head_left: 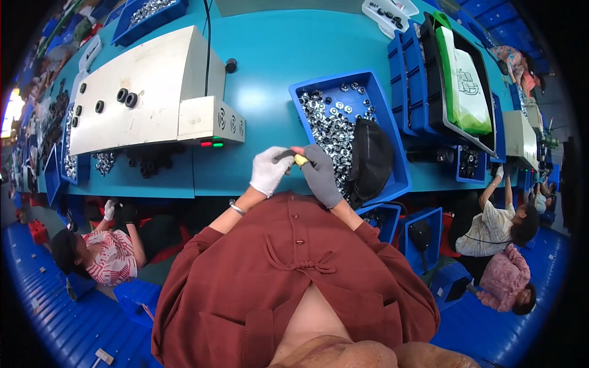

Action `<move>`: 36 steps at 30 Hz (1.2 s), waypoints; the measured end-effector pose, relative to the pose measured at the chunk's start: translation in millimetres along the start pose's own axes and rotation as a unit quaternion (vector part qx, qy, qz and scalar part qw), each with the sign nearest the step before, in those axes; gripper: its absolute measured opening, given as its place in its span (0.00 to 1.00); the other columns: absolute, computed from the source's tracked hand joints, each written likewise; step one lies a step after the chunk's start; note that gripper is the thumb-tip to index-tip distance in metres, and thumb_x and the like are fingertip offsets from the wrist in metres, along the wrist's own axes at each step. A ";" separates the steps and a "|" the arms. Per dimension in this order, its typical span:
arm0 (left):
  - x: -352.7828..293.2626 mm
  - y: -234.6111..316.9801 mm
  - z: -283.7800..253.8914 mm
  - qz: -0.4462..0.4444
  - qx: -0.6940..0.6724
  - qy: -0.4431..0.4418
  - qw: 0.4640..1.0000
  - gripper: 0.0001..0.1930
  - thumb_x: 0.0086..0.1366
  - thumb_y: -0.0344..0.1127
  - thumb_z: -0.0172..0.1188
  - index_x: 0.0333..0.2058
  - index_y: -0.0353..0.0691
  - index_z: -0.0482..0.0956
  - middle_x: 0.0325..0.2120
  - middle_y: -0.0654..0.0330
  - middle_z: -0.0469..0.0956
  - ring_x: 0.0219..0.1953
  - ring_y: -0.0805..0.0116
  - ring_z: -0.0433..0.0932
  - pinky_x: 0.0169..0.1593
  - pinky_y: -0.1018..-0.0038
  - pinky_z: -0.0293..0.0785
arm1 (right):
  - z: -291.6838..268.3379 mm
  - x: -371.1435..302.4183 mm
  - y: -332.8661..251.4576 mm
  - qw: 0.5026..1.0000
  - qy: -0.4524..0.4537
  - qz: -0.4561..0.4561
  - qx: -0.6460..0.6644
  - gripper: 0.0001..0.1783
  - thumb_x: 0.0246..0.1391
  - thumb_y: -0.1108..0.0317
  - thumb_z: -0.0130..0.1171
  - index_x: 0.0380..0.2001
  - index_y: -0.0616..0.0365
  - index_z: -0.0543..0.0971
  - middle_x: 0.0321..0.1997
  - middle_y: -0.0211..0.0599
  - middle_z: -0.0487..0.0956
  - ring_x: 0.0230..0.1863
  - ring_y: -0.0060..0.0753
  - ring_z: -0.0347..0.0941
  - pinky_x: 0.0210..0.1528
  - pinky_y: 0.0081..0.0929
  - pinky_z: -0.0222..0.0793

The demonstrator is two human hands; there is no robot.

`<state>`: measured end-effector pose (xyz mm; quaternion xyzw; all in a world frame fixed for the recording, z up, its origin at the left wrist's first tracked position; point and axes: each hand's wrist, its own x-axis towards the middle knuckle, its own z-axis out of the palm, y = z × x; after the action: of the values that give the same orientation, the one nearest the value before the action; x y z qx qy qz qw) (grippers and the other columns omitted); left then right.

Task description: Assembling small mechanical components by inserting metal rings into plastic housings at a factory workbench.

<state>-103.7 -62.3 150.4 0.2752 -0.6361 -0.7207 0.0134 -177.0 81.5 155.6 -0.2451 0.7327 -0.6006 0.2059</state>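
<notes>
My left hand [269, 170], in a white glove, pinches a small dark part at its fingertips. My right hand [320, 173], in a grey glove, meets it and holds a small yellow piece [300, 160] between thumb and fingers. Both hands hover over the front edge of the teal table [270, 67], just left of a blue bin [392, 153] filled with several shiny metal nuts [328, 119]. A black cloth pouch [370, 161] lies in the bin's right half. What exactly the dark part is cannot be told.
A cream machine box [141, 92] with black knobs and red and green lights sits at the left. Stacked blue bins and a black tray with a green bag [464, 83] stand at the right. Other people sit at the lower left [101, 251] and right [497, 227].
</notes>
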 end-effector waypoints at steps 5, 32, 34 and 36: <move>-0.5 -3.4 -7.0 0.031 -0.028 -0.020 0.999 0.13 0.61 0.24 0.61 0.45 0.27 0.78 0.31 0.58 0.80 0.29 0.76 0.77 0.33 0.79 0.74 | 3.3 2.2 9.7 0.999 0.007 0.013 0.029 0.18 0.52 0.81 0.46 0.43 0.66 0.79 0.35 0.33 0.77 0.33 0.18 0.68 0.36 0.19 0.65; 9.1 -14.9 -1.7 -0.039 -0.053 -0.103 0.993 0.16 0.65 0.38 0.61 0.43 0.29 0.79 0.31 0.59 0.80 0.31 0.74 0.77 0.34 0.76 0.75 | -9.3 13.4 4.9 0.960 -0.008 -0.187 -0.208 0.25 0.36 0.77 0.59 0.45 0.59 0.77 0.42 0.40 0.74 0.44 0.45 0.68 0.47 0.38 0.66; 12.3 -15.6 -4.2 -0.047 -0.077 -0.133 0.987 0.16 0.66 0.39 0.60 0.42 0.29 0.79 0.32 0.58 0.79 0.32 0.73 0.77 0.35 0.76 0.75 | -10.3 13.5 10.5 0.953 -0.013 -0.198 -0.229 0.25 0.37 0.77 0.59 0.46 0.60 0.77 0.42 0.40 0.73 0.44 0.45 0.68 0.47 0.38 0.66; 17.0 -19.5 -6.4 -0.125 -0.040 -0.162 0.978 0.18 0.68 0.43 0.59 0.45 0.31 0.78 0.34 0.59 0.79 0.35 0.73 0.77 0.37 0.74 0.76 | -10.2 13.8 12.9 0.945 -0.018 -0.209 -0.250 0.25 0.38 0.76 0.59 0.46 0.60 0.76 0.42 0.40 0.73 0.45 0.45 0.69 0.47 0.37 0.67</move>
<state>-109.0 -70.7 125.7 0.2312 -0.5609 -0.7767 -0.1694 -195.6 83.1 144.9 -0.4473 0.7877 -0.4230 0.0213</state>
